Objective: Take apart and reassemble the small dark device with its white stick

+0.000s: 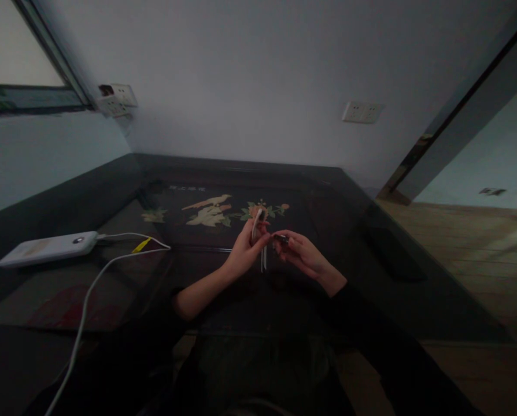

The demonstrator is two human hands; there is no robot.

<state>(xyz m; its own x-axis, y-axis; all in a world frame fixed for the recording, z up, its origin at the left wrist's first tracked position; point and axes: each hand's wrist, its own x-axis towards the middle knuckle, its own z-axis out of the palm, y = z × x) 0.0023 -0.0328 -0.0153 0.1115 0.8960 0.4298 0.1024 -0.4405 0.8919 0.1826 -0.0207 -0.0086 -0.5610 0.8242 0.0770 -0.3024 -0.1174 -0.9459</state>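
White cord is looped in the left hand, grip closed on it above the dark table. Its dangling ends could snag or twist if the hands part unevenly. The right hand pinches a small dark piece at the fingertips; a shallow hold could let it slip. A sleeve catching the cable on the left might drag the power bank.

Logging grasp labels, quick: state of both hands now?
Left hand: closed on a thin white looped cord.
Right hand: closed on a small dark object, unidentifiable.
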